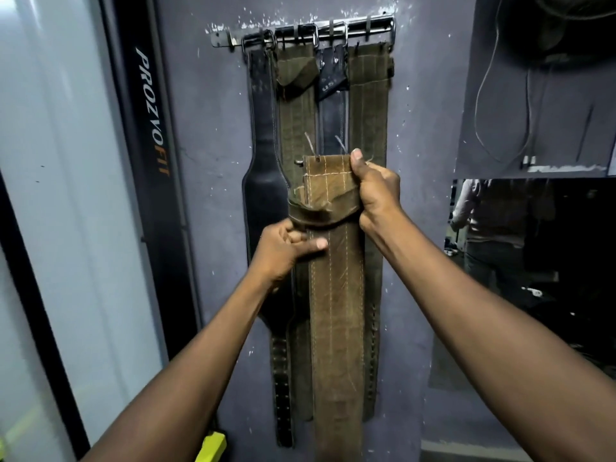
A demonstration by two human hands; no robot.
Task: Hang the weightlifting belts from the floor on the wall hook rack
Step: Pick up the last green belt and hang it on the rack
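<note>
I hold a brown stitched weightlifting belt [336,295] upright in front of the wall, its buckle end at the top and its length hanging down past the bottom edge. My right hand [375,188] grips the buckle end's right side, thumb up. My left hand [286,251] pinches the belt's left edge just below its loop. High on the wall is the metal hook rack [360,26]. From it hang a black leather belt [263,181], two olive belts [295,108] [368,105] and a short black one [331,78].
A black machine upright lettered PROZVOFIT [151,108] stands left of the rack. A mirror [533,248] on the right reflects a person. Cables [500,95] hang at the upper right. A yellow object [211,446] sits low by the wall.
</note>
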